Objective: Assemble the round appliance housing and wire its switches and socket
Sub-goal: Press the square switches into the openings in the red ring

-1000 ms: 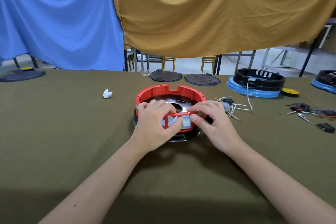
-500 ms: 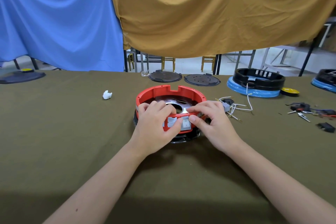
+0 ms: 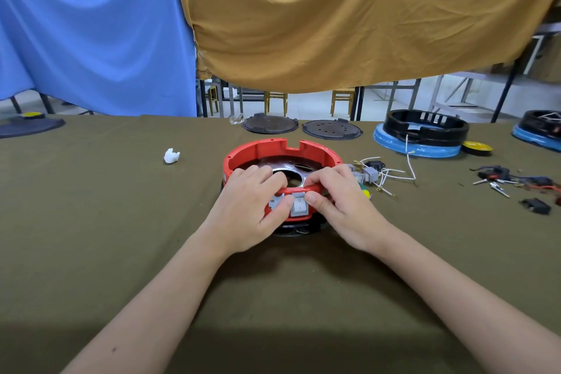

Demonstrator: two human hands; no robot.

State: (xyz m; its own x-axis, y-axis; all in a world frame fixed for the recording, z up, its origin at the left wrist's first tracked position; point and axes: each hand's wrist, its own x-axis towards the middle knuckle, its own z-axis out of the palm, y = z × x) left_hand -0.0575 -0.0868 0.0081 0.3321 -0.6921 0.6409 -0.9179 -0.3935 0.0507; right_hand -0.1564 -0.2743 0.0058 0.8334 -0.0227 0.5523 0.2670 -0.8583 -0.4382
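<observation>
At the centre of the frame, your left hand (image 3: pixel 247 209) and right hand (image 3: pixel 340 200) both clasp the near rim of the red housing (image 3: pixel 282 153), a round open ring that sits on a black base (image 3: pixel 299 229) on the olive-covered surface (image 3: pixel 91 222). Fingers of each hand curl over the rim into the ring while the thumbs press its outer wall. Your right thumb lies against a grey rocker switch (image 3: pixel 299 207) set in that wall; your left thumb half covers a second grey switch (image 3: pixel 277 201) beside it. The ring lies flat, its open side up, the switches facing you and a square notch in the far rim pointing toward the top of the frame. A shiny metal plate (image 3: pixel 291 173) with a hole shows inside.

Just right of the housing lie a grey socket (image 3: pixel 371 174) and loose white wires (image 3: pixel 391 176), close to your right hand. Farther right are small clips and dark parts (image 3: pixel 513 182). Behind, two dark round discs (image 3: pixel 303 126) and a black-and-blue housing (image 3: pixel 423 135) stand near the far edge. Left of the ring the surface is open except for a small white piece (image 3: pixel 171 156).
</observation>
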